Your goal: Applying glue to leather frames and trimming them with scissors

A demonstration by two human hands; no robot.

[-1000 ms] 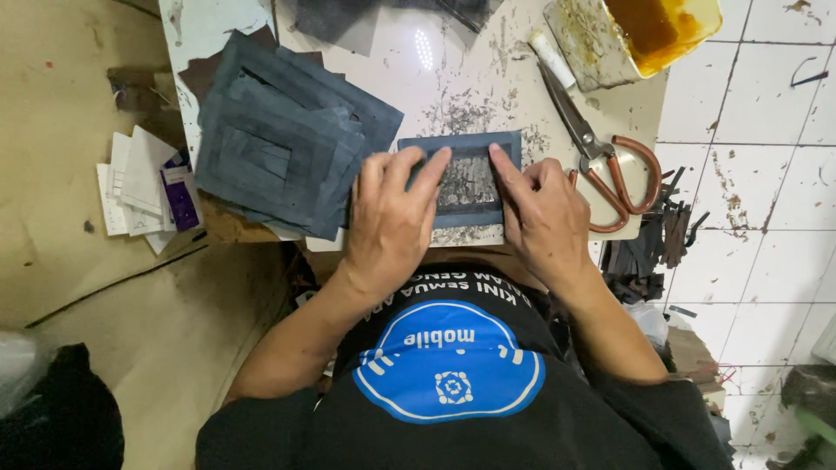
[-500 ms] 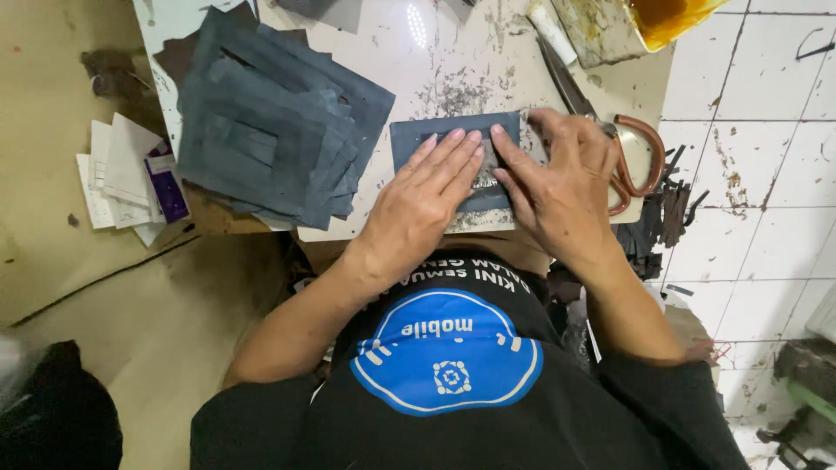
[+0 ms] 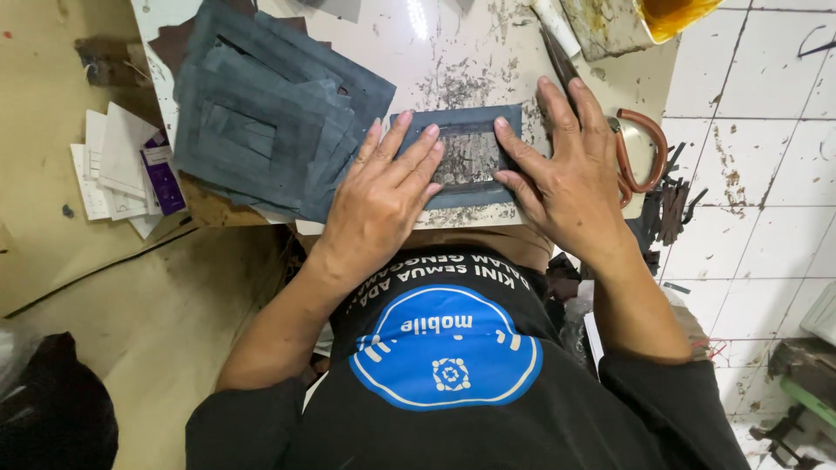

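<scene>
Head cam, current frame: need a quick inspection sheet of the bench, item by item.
Surface: white work board, scuffed and speckled with dark residue.
Job's things: blue-grey frame piece lying flat on the board; stack of blue-grey cut pieces beside it.
Clutter: scissors with brown handles, glue-stained tray with an orange tub, paper slips, dark scraps.
Grippers: left hand and right hand both flat, fingers spread, pressing on the frame piece.
Cables: one thin dark line on the floor, kind unclear.
Surroundings: tan floor on one side, dirty white tiles on the other.
</scene>
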